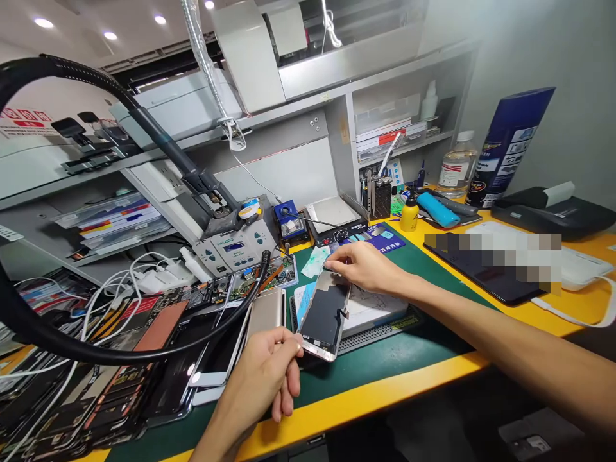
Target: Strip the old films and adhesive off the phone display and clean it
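Note:
A phone screen assembly (324, 316) with a dark back panel and silver frame lies tilted over a black work pad (373, 335) on the green mat. My left hand (267, 378) pinches its near lower corner with thumb and forefinger. My right hand (362, 266) reaches in from the right and holds its far top edge with closed fingertips.
Many phones and screens (120, 378) are stacked at the left with cables. A soldering station (235, 247), a heating plate (334, 218), a yellow bottle (409, 215), a tool holder (380, 196) and shelves stand behind. A black flexible hose (58, 70) arcs overhead. A dark tablet (486, 269) lies right.

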`<state>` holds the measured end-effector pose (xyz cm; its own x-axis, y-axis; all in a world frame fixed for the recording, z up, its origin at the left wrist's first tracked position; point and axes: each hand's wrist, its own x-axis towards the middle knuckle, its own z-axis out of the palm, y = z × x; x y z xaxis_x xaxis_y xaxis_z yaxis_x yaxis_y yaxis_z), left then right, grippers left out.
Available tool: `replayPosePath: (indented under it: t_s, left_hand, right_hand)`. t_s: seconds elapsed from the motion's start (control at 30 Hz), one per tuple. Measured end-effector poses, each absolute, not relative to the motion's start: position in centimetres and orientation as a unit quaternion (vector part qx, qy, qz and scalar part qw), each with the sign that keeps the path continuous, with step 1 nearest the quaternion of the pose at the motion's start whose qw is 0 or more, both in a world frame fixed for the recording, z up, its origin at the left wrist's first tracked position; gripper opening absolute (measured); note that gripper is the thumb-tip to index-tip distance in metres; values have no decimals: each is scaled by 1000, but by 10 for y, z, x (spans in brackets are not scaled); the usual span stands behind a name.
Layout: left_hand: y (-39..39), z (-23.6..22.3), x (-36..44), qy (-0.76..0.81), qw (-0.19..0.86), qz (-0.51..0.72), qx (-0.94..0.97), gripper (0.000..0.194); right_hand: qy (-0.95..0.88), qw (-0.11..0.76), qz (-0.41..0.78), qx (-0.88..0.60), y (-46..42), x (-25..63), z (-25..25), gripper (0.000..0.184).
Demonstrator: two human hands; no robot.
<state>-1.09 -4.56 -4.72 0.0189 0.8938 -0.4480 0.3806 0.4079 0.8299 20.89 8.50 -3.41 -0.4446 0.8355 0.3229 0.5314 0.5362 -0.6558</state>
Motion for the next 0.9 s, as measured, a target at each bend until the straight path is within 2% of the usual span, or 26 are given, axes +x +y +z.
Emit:
replayPosePath:
  t_s: [0.23, 0.37, 0.5, 0.63, 0.9]
  left_hand:
    - [-49, -42, -11, 693, 427, 241, 528, 44]
    - [-56, -36, -14, 728, 327, 257, 545, 46]
    - [-69, -42, -13, 718, 202, 298, 595, 38]
    - [-82, -63, 1, 685, 43, 284, 669, 50]
    - [-86, -85, 16, 628, -103, 296, 712, 40]
  right_hand:
    - [-825, 320, 200, -421, 81, 205, -38, 22]
    - [-829, 312, 192, -423, 81, 204, -38, 22]
    - [-828, 300, 187, -436, 79, 202, -36, 22]
    - [-829, 286, 177, -447, 76, 200, -35, 22]
    - [-842, 262, 148, -447, 76, 200, -35, 22]
